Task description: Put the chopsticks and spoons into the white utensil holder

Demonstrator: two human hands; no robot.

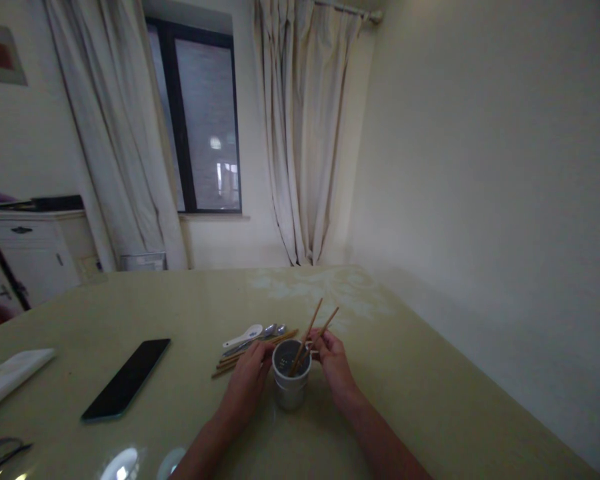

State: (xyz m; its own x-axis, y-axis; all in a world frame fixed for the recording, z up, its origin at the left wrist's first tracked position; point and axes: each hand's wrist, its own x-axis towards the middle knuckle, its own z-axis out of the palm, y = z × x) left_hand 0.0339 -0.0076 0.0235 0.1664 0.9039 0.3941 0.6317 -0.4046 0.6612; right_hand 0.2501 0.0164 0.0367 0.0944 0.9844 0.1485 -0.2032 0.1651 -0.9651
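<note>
In front of me on the table stands a light-coloured cup (pixel 291 395) with a grey inside and small holes showing at its bottom. Two wooden chopsticks (pixel 301 347) lean in it, tilted up to the right. My left hand (pixel 253 368) is curled against the cup's left side, thumb and fingers at the rim. My right hand (pixel 334 367) is closed at the right of the rim, its fingertips around chopsticks; part of its grip is hidden. Behind my left hand lie several loose chopsticks (pixel 225 366), a white spoon (pixel 243 335) and metal spoons (pixel 275 329).
A black phone (pixel 127 380) lies to the left on the glossy table (pixel 195 307). Farther left are a white object (pixel 15 377) and dark-handled scissors (pixel 3 450). A wall (pixel 480 233) borders the table's right side; a cabinet (pixel 35 250) stands at back left.
</note>
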